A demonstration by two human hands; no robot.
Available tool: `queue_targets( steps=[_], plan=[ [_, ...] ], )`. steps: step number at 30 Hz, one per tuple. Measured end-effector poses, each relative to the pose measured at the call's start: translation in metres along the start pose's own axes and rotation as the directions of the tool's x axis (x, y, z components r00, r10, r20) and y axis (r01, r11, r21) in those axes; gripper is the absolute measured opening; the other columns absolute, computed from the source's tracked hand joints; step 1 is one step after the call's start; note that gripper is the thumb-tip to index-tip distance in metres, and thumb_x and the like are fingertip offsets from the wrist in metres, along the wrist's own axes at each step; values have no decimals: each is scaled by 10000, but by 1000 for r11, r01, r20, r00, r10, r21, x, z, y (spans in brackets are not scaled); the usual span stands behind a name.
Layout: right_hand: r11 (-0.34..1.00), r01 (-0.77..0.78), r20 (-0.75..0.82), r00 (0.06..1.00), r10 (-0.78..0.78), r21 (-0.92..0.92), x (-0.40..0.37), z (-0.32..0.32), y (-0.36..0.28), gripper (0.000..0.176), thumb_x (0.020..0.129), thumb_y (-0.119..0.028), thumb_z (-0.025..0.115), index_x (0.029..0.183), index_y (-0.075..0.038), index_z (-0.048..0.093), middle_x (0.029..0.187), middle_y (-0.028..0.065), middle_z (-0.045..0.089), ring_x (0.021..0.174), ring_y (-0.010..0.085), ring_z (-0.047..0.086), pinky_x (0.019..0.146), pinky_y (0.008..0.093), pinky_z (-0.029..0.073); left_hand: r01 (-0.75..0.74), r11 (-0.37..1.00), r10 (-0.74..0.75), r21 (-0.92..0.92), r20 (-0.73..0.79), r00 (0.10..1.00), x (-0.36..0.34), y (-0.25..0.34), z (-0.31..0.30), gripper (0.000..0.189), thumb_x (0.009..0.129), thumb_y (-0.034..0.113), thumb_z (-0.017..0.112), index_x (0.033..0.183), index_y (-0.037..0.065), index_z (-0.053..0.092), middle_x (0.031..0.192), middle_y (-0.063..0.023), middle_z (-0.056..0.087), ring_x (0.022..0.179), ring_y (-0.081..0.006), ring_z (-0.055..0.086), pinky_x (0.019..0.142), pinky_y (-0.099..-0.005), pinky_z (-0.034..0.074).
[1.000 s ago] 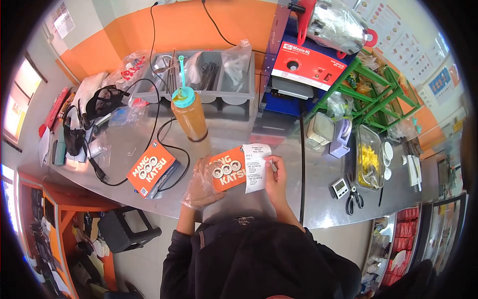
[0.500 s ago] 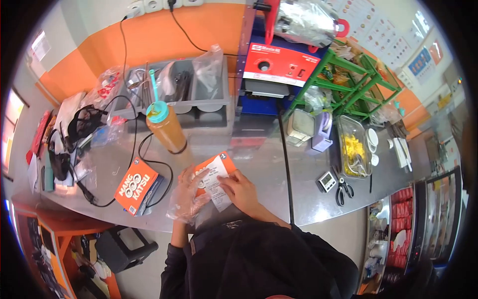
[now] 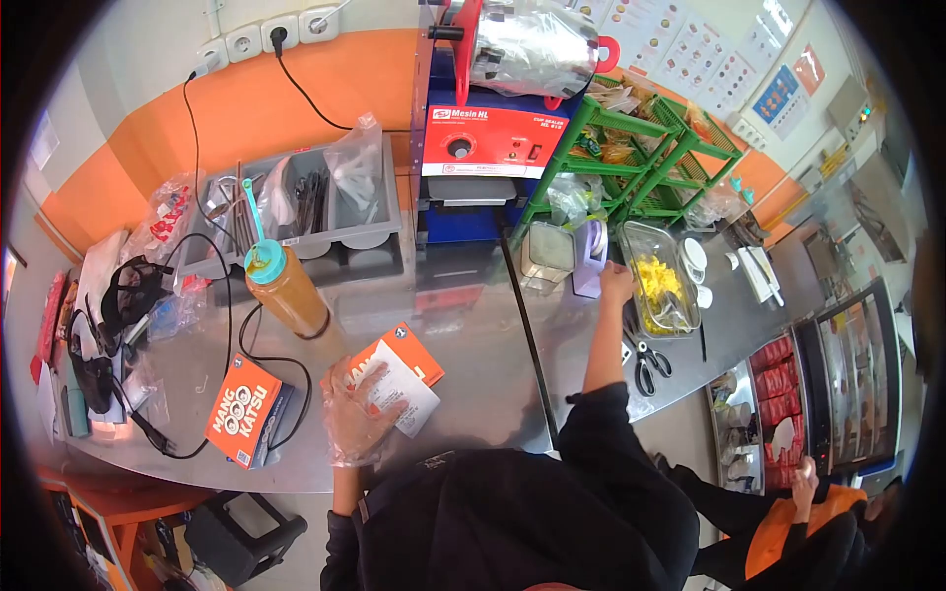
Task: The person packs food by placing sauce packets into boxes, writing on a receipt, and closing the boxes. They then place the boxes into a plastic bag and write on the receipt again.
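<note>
We are pressing a white receipt [image 3: 412, 399] against the orange printed box [image 3: 422, 361] with our left hand [image 3: 360, 412], which is wearing a clear plastic glove and lying open, fingers spread over the paper. The box is resting on the metal table [image 3: 473, 340] in front of our body, and the receipt is sitting at a slant, its lower corner jutting past the box. Our bare right hand [image 3: 617, 284] is reaching out to the lilac tape dispenser [image 3: 588, 264], its fingers bent at the side nearest the glass dish [image 3: 645, 239] of yellow pieces [image 3: 662, 286]; we cannot tell whether they are gripping a strip of tape. To do this well, we should be pressing evenly through the flat left palm, since the paper is light and likely to skew whenever the loose glove film is dragging on it. We should be squaring the receipt inside the box's edges, and pressing gently enough that the card is not denting. On the right, we should be pinching only with the fingertips, steering the wrist clear of the dish's rim and of the scissors [image 3: 645, 372] lying nearby. The sauce bottle [image 3: 288, 295] is standing just beyond the box, so our left forearm should be staying low and quiet.
</note>
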State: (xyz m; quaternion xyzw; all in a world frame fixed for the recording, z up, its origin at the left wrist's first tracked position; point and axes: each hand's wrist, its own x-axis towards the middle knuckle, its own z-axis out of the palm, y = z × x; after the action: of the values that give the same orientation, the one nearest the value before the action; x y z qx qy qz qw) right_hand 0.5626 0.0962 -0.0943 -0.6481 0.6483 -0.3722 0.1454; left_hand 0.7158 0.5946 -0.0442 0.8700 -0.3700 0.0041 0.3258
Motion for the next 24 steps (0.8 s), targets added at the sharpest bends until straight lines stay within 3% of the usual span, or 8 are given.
queue_targets(
  steps=[3, 4, 7, 13, 16, 24],
  plan=[
    [999, -49, 224, 973, 49, -8, 44, 17, 19, 378, 750, -273, 741, 901, 67, 674, 872, 196, 684, 753, 308, 641, 688, 401, 508, 7, 1000, -7, 15, -19, 1000, 0, 1, 0, 592, 626, 398, 826, 1164, 198, 681, 1340, -189, 434, 1233, -379, 399, 991, -468, 400],
    [992, -65, 161, 986, 47, 109, 67, 47, 50, 385, 725, -259, 754, 816, 98, 642, 780, 145, 656, 620, 254, 612, 549, 396, 492, 22, 1000, -22, 11, -14, 1000, -1, 2, -1, 593, 619, 393, 830, 1160, 197, 683, 1340, -184, 436, 1230, -375, 403, 988, -465, 404],
    [920, -348, 459, 857, 235, 178, 52, 3, 13, 316, 723, -231, 759, 832, 40, 637, 747, 107, 626, 615, 231, 592, 506, 392, 474, 24, 1000, -24, 4, -13, 1000, -1, 2, -1, 603, 604, 383, 841, 1156, 198, 685, 1339, -175, 440, 1227, -367, 406, 979, -458, 412],
    [761, -602, 625, 697, 352, 242, 56, -7, 12, 223, 742, -133, 736, 907, -34, 624, 920, 97, 595, 795, 250, 577, 644, 437, 520, 8, 1000, -8, 10, -15, 1000, -1, 4, -3, 603, 617, 379, 829, 1169, 195, 668, 1337, -158, 439, 1233, -369, 406, 965, -459, 433],
    [684, -620, 689, 686, 233, 386, 43, -29, 15, 181, 760, -109, 715, 903, -51, 622, 952, 68, 569, 906, 226, 539, 717, 452, 523, -6, 1000, 7, 25, -21, 1000, 0, 2, -2, 601, 625, 381, 822, 1174, 196, 660, 1338, -150, 436, 1237, -372, 403, 960, -464, 443],
    [612, -566, 609, 775, 168, 552, 10, -33, 49, 187, 746, -121, 690, 916, -66, 634, 909, 36, 574, 873, 179, 534, 757, 518, 477, 12, 1000, -13, -25, -30, 999, -1, 3, -2, 602, 613, 378, 834, 1160, 181, 678, 1327, -191, 451, 1232, -388, 409, 983, -480, 405]
  ],
)
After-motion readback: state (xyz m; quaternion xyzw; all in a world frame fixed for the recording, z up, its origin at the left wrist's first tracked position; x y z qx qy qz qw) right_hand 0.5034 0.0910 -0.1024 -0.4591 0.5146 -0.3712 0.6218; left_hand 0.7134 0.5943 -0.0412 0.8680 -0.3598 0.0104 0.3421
